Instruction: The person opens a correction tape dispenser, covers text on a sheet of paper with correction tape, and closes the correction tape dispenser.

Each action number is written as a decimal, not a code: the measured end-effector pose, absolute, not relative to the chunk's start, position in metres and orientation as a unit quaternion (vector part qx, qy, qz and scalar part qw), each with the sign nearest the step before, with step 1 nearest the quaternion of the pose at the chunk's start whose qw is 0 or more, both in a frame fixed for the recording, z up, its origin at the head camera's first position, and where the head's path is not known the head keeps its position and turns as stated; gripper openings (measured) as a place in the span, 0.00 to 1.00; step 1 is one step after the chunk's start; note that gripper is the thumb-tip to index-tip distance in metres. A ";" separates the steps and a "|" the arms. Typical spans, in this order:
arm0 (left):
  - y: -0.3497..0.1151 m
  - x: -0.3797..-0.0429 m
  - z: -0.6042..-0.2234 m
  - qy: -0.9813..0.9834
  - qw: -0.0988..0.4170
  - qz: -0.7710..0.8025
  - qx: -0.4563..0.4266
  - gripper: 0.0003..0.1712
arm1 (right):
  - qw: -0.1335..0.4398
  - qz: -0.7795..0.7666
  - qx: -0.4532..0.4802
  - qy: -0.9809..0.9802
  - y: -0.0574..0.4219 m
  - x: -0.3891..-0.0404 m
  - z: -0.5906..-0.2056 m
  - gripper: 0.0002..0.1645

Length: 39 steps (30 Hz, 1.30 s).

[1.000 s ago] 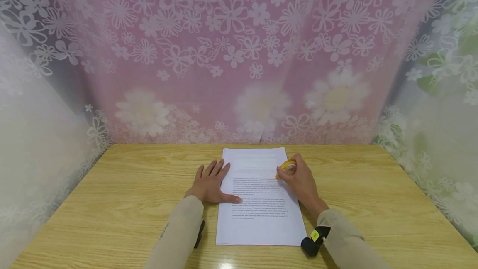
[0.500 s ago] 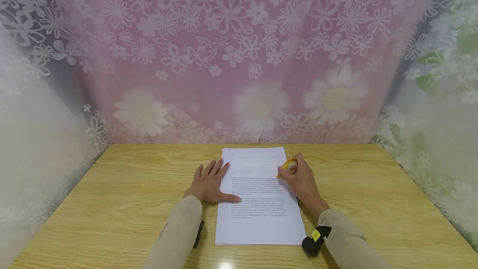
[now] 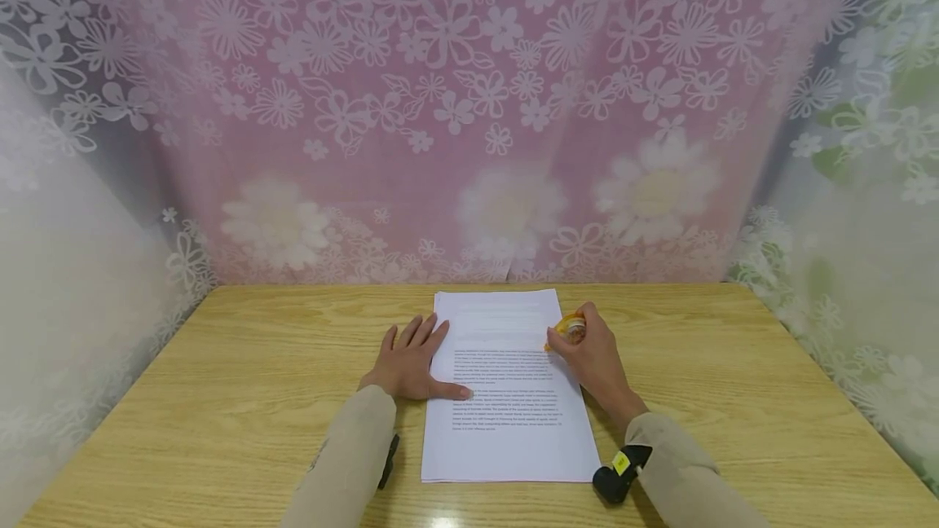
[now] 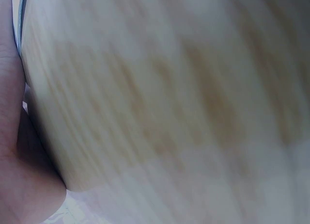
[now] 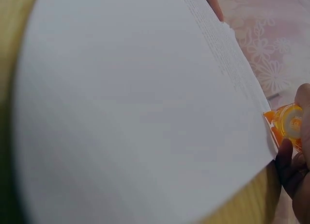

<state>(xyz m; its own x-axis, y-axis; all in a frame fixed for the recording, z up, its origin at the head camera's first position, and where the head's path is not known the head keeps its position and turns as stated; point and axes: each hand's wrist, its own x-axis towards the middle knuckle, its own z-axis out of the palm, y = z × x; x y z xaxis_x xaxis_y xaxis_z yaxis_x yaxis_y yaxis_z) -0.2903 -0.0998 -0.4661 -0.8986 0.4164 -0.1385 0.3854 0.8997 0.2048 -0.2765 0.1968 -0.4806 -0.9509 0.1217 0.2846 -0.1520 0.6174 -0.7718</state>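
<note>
A sheaf of white paper (image 3: 509, 456) printed with paragraphs of text lies on the wooden table. My left hand (image 3: 407, 367) rests with spread fingers at the sheaf's left edge, its thumb lying on the page beside the text. At the right edge, near the upper paragraph, my right hand (image 3: 597, 361) pinches an orange correction tape dispenser (image 3: 562, 329). In the right wrist view, a pale reel shows inside the clear orange case of the dispenser (image 5: 286, 123), and its tip meets the page. The exact contact spot is too small to make out.
The wooden table (image 3: 279, 414) extends to both sides of the paper. Behind it hangs a pink flowered curtain (image 3: 381, 186), with pale flowered cloth (image 3: 866, 267) at the sides. A black wrist camera (image 3: 619, 471) sits by the sheaf's lower right corner.
The right hand and the correction tape dispenser have slid very slightly to the right along the page. The left hand stays in place on the paper.
</note>
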 end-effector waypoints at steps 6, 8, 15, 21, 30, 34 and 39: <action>-0.102 -0.289 -0.465 0.969 0.092 0.091 0.209 0.68 | 0.159 0.497 -0.020 -0.853 0.202 -0.274 -0.486 0.29; -0.103 -0.288 -0.465 0.969 0.090 0.089 0.210 0.68 | 0.159 0.548 -0.038 -0.821 0.206 -0.273 -0.489 0.31; -0.106 -0.288 -0.463 0.969 0.085 0.094 0.210 0.67 | 0.148 0.621 -0.049 -0.768 0.209 -0.274 -0.489 0.36; -0.106 -0.289 -0.466 0.970 0.086 0.087 0.210 0.67 | 0.152 0.630 -0.050 -0.760 0.207 -0.274 -0.490 0.34; -0.104 -0.289 -0.467 0.968 0.092 0.092 0.215 0.68 | 0.142 0.581 -0.068 -0.798 0.181 -0.274 -0.471 0.33; -0.103 -0.290 -0.468 0.970 0.089 0.082 0.209 0.68 | 0.113 0.572 -0.066 -0.809 0.148 -0.277 -0.458 0.30; -0.099 -0.291 -0.467 0.971 0.087 0.077 0.207 0.68 | 0.088 0.582 -0.042 -0.807 0.104 -0.279 -0.460 0.27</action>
